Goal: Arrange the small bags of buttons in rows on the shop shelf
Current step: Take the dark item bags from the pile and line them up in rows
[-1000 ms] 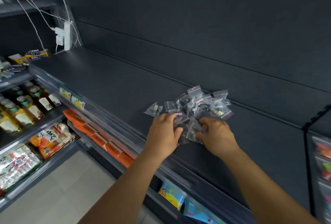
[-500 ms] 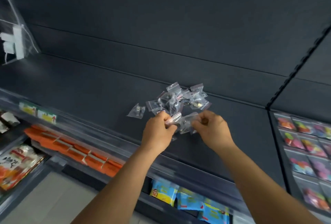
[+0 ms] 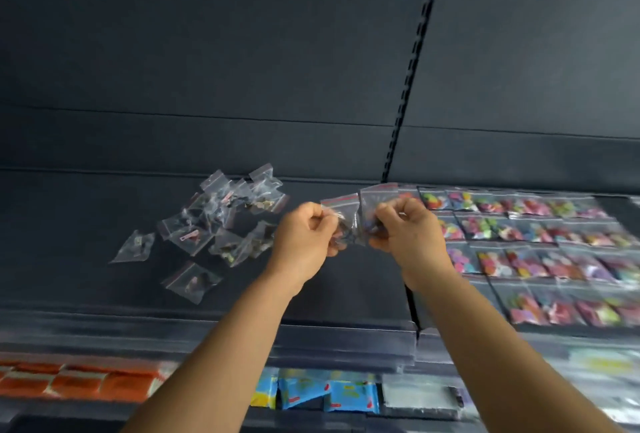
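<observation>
The small bags (image 3: pixel 207 221) heaped on the shelf (image 3: pixel 86 224) are made of thin, clear, glossy plastic, creased and catching the light, with red zip strips at their mouths. The same crinkled transparent film is seen in the bags (image 3: pixel 360 214) pinched between the left hand (image 3: pixel 306 237) and the right hand (image 3: pixel 405 231). The shelf surface and the back panel (image 3: pixel 242 51) are finished in a dark, matt, smooth coating. The bags laid in rows (image 3: pixel 540 242) are shiny clear plastic too. The packets (image 3: pixel 76 380) below look glossy, though they are blurred.
</observation>
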Tool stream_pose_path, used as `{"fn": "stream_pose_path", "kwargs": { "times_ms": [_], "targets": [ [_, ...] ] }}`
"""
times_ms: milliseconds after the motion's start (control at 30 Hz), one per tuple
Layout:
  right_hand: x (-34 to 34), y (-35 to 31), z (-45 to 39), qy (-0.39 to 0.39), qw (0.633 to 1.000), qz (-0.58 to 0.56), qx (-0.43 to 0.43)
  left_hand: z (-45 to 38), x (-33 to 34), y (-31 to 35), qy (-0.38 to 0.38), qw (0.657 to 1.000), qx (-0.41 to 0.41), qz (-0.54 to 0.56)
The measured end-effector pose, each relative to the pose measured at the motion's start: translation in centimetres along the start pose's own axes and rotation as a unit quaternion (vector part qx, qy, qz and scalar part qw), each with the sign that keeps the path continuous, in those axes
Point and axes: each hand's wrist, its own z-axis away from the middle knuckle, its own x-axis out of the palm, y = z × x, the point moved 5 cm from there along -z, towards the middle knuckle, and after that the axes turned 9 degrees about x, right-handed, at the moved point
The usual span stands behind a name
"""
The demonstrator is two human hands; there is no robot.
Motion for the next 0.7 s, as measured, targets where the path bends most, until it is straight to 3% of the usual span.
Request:
{"fn": "stream_pose_path", "kwargs": {
  "times_ms": [200,367,700],
  "targets": [
    [-10.4,0.3,0.3,-0.020,0.998,-0.035,0.048,0.9,11.6,2.7,-0.062,0.998,0.011,-0.003],
    [-20.9,-0.1,0.5,0.039,0.997,-0.059,0.035,2.8,22.1,4.9,-0.136,0.991,0.010,-0.004],
    [-36.9,-0.4,0.8,0.134,0.990,-0.044,0.016,4.6,37.2,7.2,-0.174,0.983,0.050,-0.027]
  ]
}}
